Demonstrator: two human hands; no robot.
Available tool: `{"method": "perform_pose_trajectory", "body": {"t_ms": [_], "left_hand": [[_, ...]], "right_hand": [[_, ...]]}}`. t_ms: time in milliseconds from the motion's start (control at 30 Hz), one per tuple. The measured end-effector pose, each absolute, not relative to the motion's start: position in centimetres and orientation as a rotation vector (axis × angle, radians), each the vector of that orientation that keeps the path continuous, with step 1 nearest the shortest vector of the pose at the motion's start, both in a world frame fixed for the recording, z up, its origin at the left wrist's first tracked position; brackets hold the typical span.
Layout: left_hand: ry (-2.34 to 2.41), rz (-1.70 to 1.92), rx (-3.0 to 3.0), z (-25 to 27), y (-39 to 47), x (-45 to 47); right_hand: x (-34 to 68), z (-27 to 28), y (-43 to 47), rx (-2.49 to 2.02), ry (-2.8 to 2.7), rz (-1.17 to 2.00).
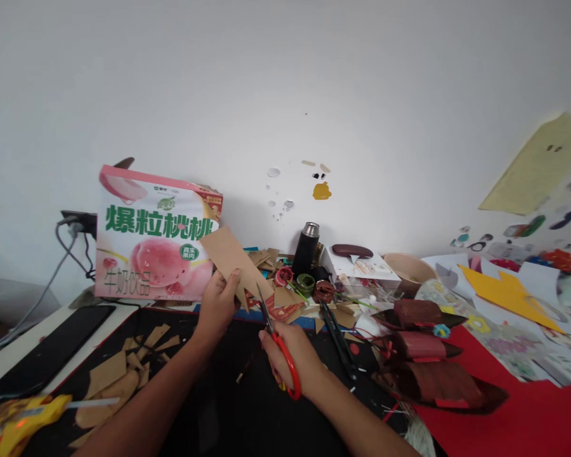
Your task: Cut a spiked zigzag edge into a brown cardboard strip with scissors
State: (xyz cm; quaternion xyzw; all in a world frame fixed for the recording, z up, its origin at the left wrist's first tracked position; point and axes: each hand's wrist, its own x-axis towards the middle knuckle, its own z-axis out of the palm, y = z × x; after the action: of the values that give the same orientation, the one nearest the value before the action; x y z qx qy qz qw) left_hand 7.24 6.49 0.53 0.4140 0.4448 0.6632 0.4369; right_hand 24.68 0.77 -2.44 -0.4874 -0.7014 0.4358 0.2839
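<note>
My left hand [219,297] pinches a flat piece of brown cardboard [232,255] between thumb and fingers, held up above the black work mat [219,393]. In my right hand [297,355] is a pair of scissors [285,359] with orange-red handles. The blades point up and to the left, at the lower right edge of the cardboard. Whether they touch it or lie just beside it, I cannot tell. A second, narrower flap of cardboard shows below the main piece, near my left thumb.
A pink drink carton [159,235] stands at the back left. Cardboard scraps [118,374] and a yellow glue gun [31,419] lie left. Behind my hands are a black flask [306,249] and small paint jars [305,284]. A utility knife [337,343] and brown model boats [433,384] lie right.
</note>
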Motion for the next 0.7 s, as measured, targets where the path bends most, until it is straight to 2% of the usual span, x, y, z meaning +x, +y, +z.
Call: {"method": "perform_pose_trajectory", "body": {"t_ms": [233,467,700], "left_hand": [[1.112,1.673,1.042,0.2,6.7,7.0],[1.152,1.672,1.081,0.5,6.4,7.2],[1.122,1.666,1.057,0.6,6.5,7.2]], "right_hand": [[24.5,-2.0,0.6,-1.315,-1.937,1.086],[24.8,-3.5,0.6,-1.279,-1.817,1.231],[25.1,-2.4,0.7,-1.119,-1.799,1.353]]}}
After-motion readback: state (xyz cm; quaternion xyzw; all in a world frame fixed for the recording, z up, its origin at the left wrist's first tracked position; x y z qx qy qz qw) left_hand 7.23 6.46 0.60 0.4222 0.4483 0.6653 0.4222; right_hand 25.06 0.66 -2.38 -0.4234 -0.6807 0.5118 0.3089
